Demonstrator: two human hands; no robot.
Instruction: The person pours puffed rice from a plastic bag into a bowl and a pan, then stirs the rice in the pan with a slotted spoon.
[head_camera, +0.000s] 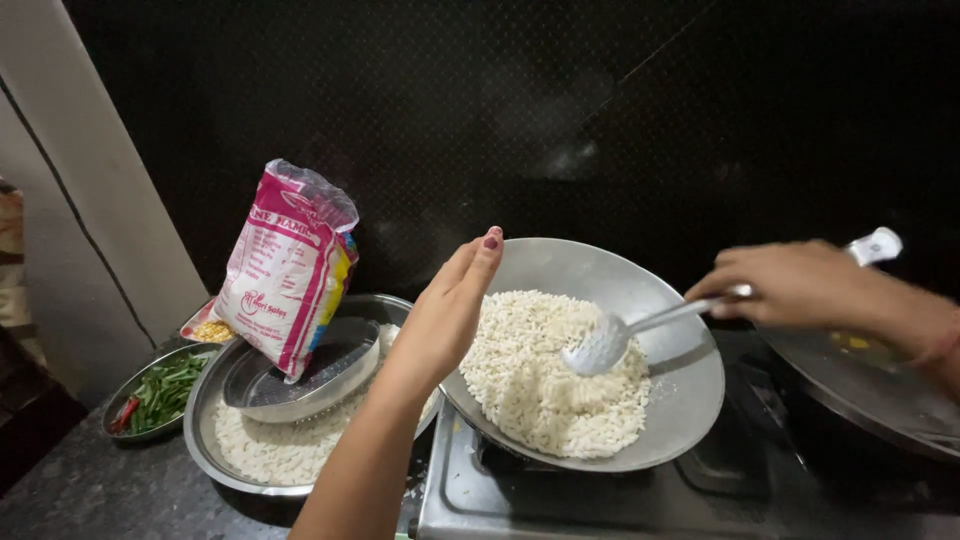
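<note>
A metal wok (690, 345) full of white puffed rice (540, 375) sits tilted on a gas stove (560, 500). My left hand (445, 315) is open, fingers together, held against the wok's left rim. My right hand (795, 285) grips the handle of a slotted metal spatula (605, 345). The spatula's head rests in the puffed rice on the right side.
A pink and white plastic bag (290, 265) stands in a steel sieve (330, 380) over a wide steel bowl (205, 445) holding more puffed rice. A small steel plate of green chillies (160, 392) lies at the left. Another pan (870, 395) sits at the right. Dark wall behind.
</note>
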